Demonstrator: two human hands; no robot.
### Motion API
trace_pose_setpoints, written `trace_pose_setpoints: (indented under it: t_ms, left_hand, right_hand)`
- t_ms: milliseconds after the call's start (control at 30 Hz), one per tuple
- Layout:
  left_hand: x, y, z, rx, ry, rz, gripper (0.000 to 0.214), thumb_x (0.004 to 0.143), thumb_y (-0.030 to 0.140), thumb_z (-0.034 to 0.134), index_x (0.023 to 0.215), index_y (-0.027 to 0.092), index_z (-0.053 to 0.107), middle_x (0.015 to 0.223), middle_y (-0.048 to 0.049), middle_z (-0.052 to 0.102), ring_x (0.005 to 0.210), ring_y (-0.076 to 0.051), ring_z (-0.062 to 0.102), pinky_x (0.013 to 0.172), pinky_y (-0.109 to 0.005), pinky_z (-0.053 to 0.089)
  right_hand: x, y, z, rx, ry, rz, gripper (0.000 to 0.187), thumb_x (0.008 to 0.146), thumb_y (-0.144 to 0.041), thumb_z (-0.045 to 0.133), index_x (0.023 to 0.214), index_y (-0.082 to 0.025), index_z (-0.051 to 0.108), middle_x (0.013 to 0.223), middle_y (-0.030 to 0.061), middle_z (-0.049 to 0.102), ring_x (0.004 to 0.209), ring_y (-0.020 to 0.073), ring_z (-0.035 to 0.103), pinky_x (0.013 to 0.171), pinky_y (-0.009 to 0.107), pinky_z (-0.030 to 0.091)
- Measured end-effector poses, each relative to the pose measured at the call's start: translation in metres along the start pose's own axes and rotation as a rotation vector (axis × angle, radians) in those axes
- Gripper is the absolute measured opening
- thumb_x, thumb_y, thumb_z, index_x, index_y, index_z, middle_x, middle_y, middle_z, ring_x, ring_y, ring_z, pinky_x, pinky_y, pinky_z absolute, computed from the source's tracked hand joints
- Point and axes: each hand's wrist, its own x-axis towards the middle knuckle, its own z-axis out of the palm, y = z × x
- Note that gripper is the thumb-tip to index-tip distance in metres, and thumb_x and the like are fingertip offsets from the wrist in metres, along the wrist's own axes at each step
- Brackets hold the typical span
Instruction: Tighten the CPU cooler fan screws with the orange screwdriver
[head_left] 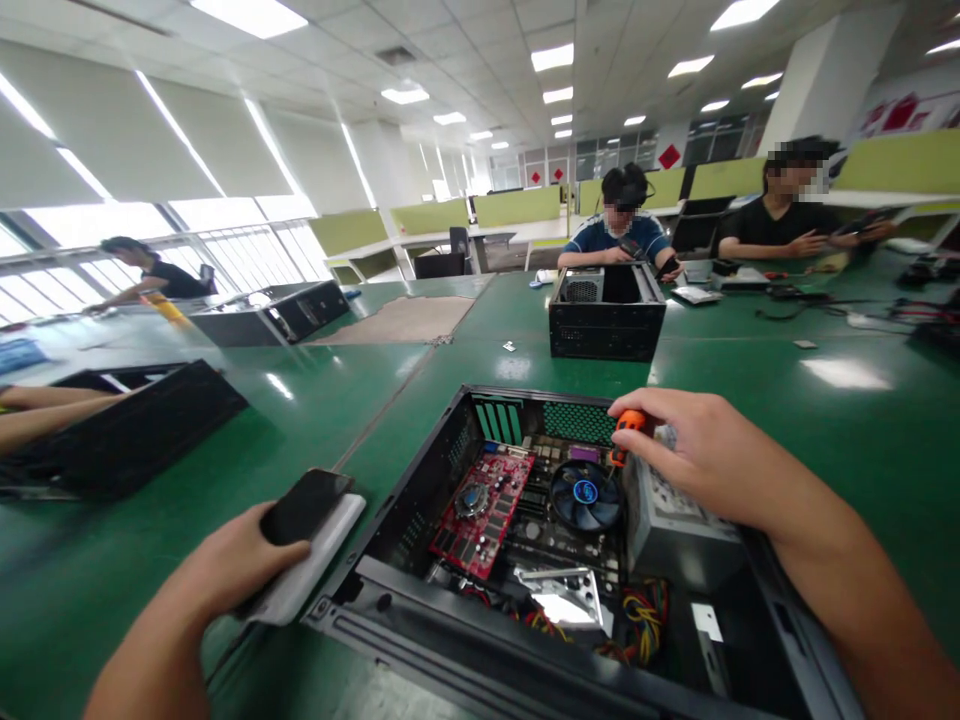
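Observation:
An open black computer case (pixel 420 630) lies on the green table in front of me. Inside it are a red card (pixel 484 510), a round black fan (pixel 586 493) and a grey power supply (pixel 675 520). My right hand (pixel 701 455) is closed round an orange-handled screwdriver (pixel 625 432), whose tip points down beside the fan. My left hand (pixel 240 565) rests on a black phone (pixel 304 507) stacked on a white slab (pixel 311 570), just left of the case, fingers curled over them.
A second open black case (pixel 606 318) stands farther back, with a seated person behind it and another at the right. Another person's forearms (pixel 45 415) and a black panel (pixel 127 430) lie at the left. Cables (pixel 817 310) are scattered far right.

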Motion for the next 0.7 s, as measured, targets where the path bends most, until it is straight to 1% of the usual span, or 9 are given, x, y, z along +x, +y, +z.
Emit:
trace_pose_setpoints:
  t_ms: [33,100,133,200,300,367,467,600,700]
  left_hand:
    - [0.0,0.01,-0.008,0.0,0.039,-0.049,0.05,0.087,0.051,0.051,0.126,0.019,0.055,0.121,-0.0109,0.079,0.107,-0.027,0.075,0.088,-0.03,0.057]
    - [-0.002,0.036,-0.027,-0.023,0.173,-0.187,0.074,0.09,0.066,0.046,0.141,0.013,0.043,0.137,-0.023,0.069,0.118,-0.035,0.07,0.094,-0.039,0.057]
    - [-0.004,0.049,-0.037,-0.058,0.235,-0.22,0.081,0.091,0.073,0.043,0.147,0.013,0.038,0.142,-0.0239,0.066,0.122,-0.037,0.068,0.096,-0.041,0.057]
    - [-0.007,0.076,-0.053,-0.112,0.384,-0.269,0.086,0.091,0.079,0.039,0.15,0.017,0.037,0.144,-0.0231,0.063,0.127,-0.041,0.066,0.1,-0.047,0.056]
    - [-0.011,0.109,-0.066,-0.167,0.559,-0.185,0.091,0.089,0.079,0.045,0.153,0.015,0.038,0.149,-0.0249,0.058,0.13,-0.048,0.062,0.102,-0.056,0.054]
    - [-0.01,0.123,-0.065,-0.194,0.646,-0.121,0.093,0.089,0.077,0.047,0.156,0.014,0.036,0.153,-0.025,0.053,0.134,-0.05,0.058,0.104,-0.059,0.053]
    - [-0.003,0.133,-0.055,-0.232,0.704,-0.076,0.091,0.09,0.074,0.051,0.157,0.014,0.036,0.153,-0.0241,0.053,0.134,-0.048,0.058,0.104,-0.06,0.052]
    - [0.014,0.129,-0.038,-0.225,0.819,-0.106,0.09,0.08,0.069,0.067,0.152,0.02,0.047,0.145,-0.0179,0.062,0.126,-0.045,0.065,0.1,-0.057,0.057]
    - [0.022,0.124,-0.03,-0.218,0.854,-0.085,0.091,0.078,0.07,0.069,0.151,0.021,0.049,0.142,-0.0178,0.065,0.123,-0.045,0.067,0.096,-0.058,0.059]
  right_hand:
    - [0.0,0.0,0.0,0.004,-0.007,0.004,0.018,0.102,-0.029,0.059,0.112,-0.021,0.072,0.111,0.0075,0.08,0.099,0.0231,0.075,0.084,0.036,0.056]
    - [0.001,0.0,0.0,0.01,-0.023,0.011,0.018,0.102,-0.029,0.059,0.113,-0.021,0.072,0.112,0.0075,0.08,0.1,0.0234,0.075,0.085,0.037,0.056]
    - [0.002,0.0,0.0,0.014,-0.034,0.015,0.018,0.102,-0.03,0.06,0.113,-0.021,0.072,0.112,0.0075,0.08,0.101,0.0237,0.075,0.085,0.037,0.056]
    - [0.002,-0.001,0.0,0.026,-0.056,0.025,0.019,0.102,-0.031,0.06,0.113,-0.022,0.072,0.114,0.0074,0.079,0.102,0.0242,0.074,0.086,0.037,0.056]
    - [0.003,-0.002,-0.001,0.045,-0.08,0.045,0.02,0.103,-0.032,0.058,0.114,-0.022,0.071,0.115,0.007,0.079,0.103,0.024,0.074,0.086,0.038,0.055]
    - [0.004,-0.002,-0.001,0.053,-0.095,0.058,0.02,0.104,-0.033,0.058,0.114,-0.022,0.071,0.113,0.0064,0.079,0.102,0.0232,0.073,0.086,0.038,0.054]
    - [0.005,-0.002,-0.001,0.066,-0.112,0.07,0.02,0.103,-0.034,0.059,0.113,-0.022,0.071,0.111,0.0049,0.078,0.099,0.0219,0.072,0.086,0.037,0.053]
    - [0.006,-0.001,0.0,0.088,-0.125,0.065,0.018,0.104,-0.035,0.06,0.113,-0.024,0.071,0.11,0.0018,0.078,0.099,0.0192,0.071,0.087,0.034,0.052]
    - [0.007,-0.001,0.0,0.085,-0.129,0.071,0.018,0.104,-0.036,0.06,0.112,-0.025,0.071,0.109,0.0005,0.078,0.099,0.0184,0.071,0.087,0.033,0.051]
